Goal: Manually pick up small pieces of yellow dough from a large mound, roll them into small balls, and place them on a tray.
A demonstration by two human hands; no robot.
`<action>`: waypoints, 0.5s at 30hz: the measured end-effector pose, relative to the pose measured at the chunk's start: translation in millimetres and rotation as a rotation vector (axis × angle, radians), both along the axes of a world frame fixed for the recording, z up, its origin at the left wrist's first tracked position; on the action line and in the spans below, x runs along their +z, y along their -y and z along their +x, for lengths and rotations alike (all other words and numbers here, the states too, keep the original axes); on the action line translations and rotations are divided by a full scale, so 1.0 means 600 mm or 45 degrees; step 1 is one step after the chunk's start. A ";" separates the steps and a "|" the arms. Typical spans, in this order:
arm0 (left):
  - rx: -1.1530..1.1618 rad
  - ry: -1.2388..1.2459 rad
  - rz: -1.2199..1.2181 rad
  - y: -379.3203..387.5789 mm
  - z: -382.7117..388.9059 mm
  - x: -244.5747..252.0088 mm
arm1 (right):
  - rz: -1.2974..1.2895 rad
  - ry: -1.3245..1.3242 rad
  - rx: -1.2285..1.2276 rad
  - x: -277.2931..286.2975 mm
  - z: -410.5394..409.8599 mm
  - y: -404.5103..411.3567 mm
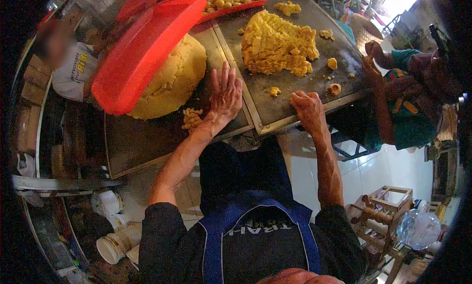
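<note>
My left hand (pixel 226 92) lies flat with its fingers spread on the metal worktop (pixel 236 118), right of a large smooth mound of pale yellow dough (pixel 177 77). A small pile of dough bits (pixel 191 118) sits beside its wrist. My right hand (pixel 309 109) is curled near the worktop's front edge; whether something is inside its fingers is hidden. Beyond it lies a rough, crumbly yellow dough slab (pixel 276 44). A small crumb (pixel 275 91) and a hollowed dough piece (pixel 334 89) lie near the right hand. A red plastic tray (pixel 147 55), tilted, partly covers the smooth mound.
A red tray (pixel 236 5) of small dough balls stands at the back. One person (pixel 75 70) is at the left, another (pixel 409 110) at the right with hands at the worktop edge. White buckets (pixel 110 247) stand lower left; a wooden stool (pixel 391 195) lower right.
</note>
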State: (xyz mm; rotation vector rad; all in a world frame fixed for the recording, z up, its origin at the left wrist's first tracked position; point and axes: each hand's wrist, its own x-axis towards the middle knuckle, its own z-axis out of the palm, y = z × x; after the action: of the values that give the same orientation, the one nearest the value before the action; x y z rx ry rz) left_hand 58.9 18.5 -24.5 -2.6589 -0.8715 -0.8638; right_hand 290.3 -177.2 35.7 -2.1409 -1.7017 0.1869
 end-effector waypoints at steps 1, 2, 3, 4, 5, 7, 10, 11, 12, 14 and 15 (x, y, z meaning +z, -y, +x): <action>0.000 -0.062 -0.003 -0.002 -0.001 0.000 | -0.082 0.013 0.072 -0.001 0.005 -0.004; -0.004 -0.164 -0.031 -0.003 -0.003 0.000 | -0.089 0.008 0.072 -0.004 0.010 -0.006; 0.002 -0.135 -0.024 -0.003 -0.008 0.002 | 0.117 0.130 0.094 -0.009 0.012 -0.008; 0.063 -0.069 -0.088 -0.003 -0.014 0.005 | 0.283 0.242 0.121 -0.015 0.015 -0.007; 0.147 -0.022 -0.193 -0.002 -0.016 0.009 | 0.327 0.256 0.118 -0.022 0.018 -0.003; 0.131 -0.040 -0.337 0.008 -0.021 0.017 | 0.427 -0.040 0.058 -0.036 0.026 0.007; -0.137 -0.188 0.322 0.018 -0.009 0.027 | 0.439 -0.173 -0.080 -0.057 0.040 0.006; -0.123 -0.182 0.303 0.017 -0.007 0.029 | 0.409 -0.251 -0.097 -0.063 0.045 0.003; -0.002 -0.160 0.212 0.013 -0.003 0.031 | 0.468 -0.236 -0.158 -0.066 0.049 -0.004; 0.165 0.029 0.062 0.001 -0.007 0.035 | 0.589 -0.374 -0.270 -0.068 0.051 -0.019; 0.190 0.029 0.105 -0.003 -0.016 0.038 | 0.588 -0.386 -0.243 -0.066 0.045 -0.024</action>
State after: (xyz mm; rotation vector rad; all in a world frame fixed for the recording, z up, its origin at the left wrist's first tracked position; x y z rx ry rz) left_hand 49.5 20.2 -1.5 -2.4822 -1.0029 -0.8759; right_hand 317.1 -162.9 -3.8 -1.8074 -1.2196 0.0520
